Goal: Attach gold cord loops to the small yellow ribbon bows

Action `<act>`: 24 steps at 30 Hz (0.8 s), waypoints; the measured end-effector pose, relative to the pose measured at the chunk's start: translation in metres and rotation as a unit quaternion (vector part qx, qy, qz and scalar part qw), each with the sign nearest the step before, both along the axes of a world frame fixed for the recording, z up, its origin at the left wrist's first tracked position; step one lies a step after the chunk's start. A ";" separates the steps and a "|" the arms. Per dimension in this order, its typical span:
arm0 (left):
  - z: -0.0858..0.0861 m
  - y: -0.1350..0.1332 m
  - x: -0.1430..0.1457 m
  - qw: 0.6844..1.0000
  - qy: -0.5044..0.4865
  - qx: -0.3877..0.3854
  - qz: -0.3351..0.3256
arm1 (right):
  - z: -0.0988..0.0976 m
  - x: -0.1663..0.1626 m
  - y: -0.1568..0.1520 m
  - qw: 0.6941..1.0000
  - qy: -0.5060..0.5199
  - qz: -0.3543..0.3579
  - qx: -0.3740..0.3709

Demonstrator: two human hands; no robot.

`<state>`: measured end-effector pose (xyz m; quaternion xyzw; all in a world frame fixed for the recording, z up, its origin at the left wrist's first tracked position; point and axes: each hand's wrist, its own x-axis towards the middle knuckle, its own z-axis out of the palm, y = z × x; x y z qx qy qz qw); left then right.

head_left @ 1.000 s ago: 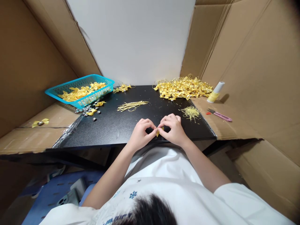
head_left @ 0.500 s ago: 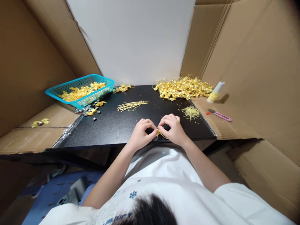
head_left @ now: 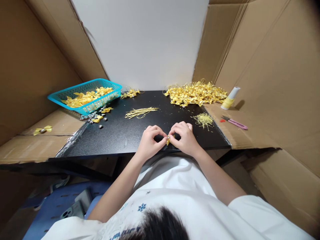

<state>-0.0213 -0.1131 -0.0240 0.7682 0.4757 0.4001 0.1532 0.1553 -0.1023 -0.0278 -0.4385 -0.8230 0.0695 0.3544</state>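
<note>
Heaped yellow bows [head_left: 195, 94] between cardboard walls [head_left: 270, 80] suggest a craft workshop.

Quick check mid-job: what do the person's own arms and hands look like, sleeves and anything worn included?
The left hand and right hand are bare: no gloves, rings or wristbands that I can make out. The forearms are uncovered too. The white shirt has short, loose sleeves and a blue snowflake print on its front.
</note>
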 end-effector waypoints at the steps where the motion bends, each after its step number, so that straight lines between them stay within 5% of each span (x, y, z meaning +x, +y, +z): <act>1: 0.000 0.000 0.000 1.000 0.001 0.007 0.005 | 0.000 0.000 0.000 1.000 -0.002 0.000 0.000; 24: -0.001 -0.005 0.005 0.995 0.076 0.045 0.051 | -0.003 0.000 0.000 1.000 -0.009 0.014 0.006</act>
